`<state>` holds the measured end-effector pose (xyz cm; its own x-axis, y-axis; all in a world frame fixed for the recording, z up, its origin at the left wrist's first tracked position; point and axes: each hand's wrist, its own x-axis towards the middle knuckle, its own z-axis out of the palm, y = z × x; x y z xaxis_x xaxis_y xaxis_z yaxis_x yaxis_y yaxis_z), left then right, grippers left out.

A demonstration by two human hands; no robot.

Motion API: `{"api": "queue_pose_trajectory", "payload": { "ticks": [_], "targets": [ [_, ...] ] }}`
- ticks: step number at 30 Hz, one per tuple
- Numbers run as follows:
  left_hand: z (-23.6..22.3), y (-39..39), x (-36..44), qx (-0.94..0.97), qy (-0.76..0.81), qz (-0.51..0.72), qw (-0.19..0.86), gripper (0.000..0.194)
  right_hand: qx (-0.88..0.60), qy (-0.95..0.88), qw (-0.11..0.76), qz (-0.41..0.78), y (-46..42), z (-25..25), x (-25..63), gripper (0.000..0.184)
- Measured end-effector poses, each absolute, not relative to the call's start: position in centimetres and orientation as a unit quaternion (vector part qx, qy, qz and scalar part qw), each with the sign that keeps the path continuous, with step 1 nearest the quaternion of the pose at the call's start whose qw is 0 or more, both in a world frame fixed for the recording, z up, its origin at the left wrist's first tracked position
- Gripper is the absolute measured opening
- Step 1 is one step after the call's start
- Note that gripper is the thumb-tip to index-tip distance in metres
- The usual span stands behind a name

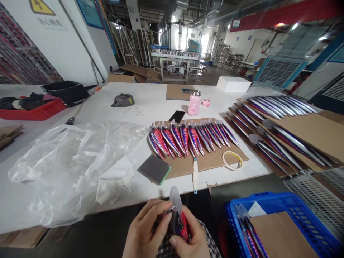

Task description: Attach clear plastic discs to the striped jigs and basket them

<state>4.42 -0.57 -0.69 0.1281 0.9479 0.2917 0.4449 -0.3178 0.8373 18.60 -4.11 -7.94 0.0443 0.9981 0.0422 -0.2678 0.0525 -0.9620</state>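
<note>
Both hands are low in front of the person, out past the near edge of the white table [150,188], and there between them sits the fishing lure [180,226]! It's upright, clear rounded lip [175,199] at the top, poking up above the fingertips. The right hand [195,233] has it from the right side, fingers curled behind and thumb pressed across the front of the red-and-dark body. Over to the left hand [150,225]: thumb and forefinger nearly closed, tips meeting right at the lure's head, just below the lip. It looks like a pinch on the head, though the fingers hide just what they grip.

Beyond the hands, up on the table, a row of finished-looking lures [184,138] lies side by side on a cardboard sheet [177,167]. A dark sanding-type block [154,168] rests at the sheet's near left corner, a pale-handled tool [195,175] points toward the person, and a roll of tape [232,160] lies flat to the right. Down at lower right, more lures [249,234] stand in a blue basket [266,197].
</note>
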Motion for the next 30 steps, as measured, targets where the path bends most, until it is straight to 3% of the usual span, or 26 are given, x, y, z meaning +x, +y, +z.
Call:
{"api": "queue_pose_trajectory", "payload": {
  "ticks": [9,13,19,26,30],
  "targets": [
    [-0.6,-0.8,5.0,0.67,0.512,0.466,0.268,0.016,-0.512,-0.501,0.519,0.467,-4.6,-9.1,19.5,0.063],
    [-1.2,-0.8,4.8,0.667,0.491,0.46,0.319,0.016,-0.485,-0.512,0.537,0.463,-4.4,-9.1,19.5,0.065],
    [-2.8,-0.3,4.2,0.678,0.458,0.461,0.344,0.031,-0.483,-0.528,0.53,0.455,-4.1,-8.7,19.4,0.064],
    [-2.2,-0.6,3.6,0.608,0.413,0.446,0.51,0.029,-0.512,-0.538,0.507,0.438,-4.2,-8.8,19.5,0.068],
    [-1.9,-0.5,3.6,0.589,0.441,0.435,0.519,0.024,-0.537,-0.543,0.496,0.414,-4.4,-9.2,19.6,0.072]
  ]
}}
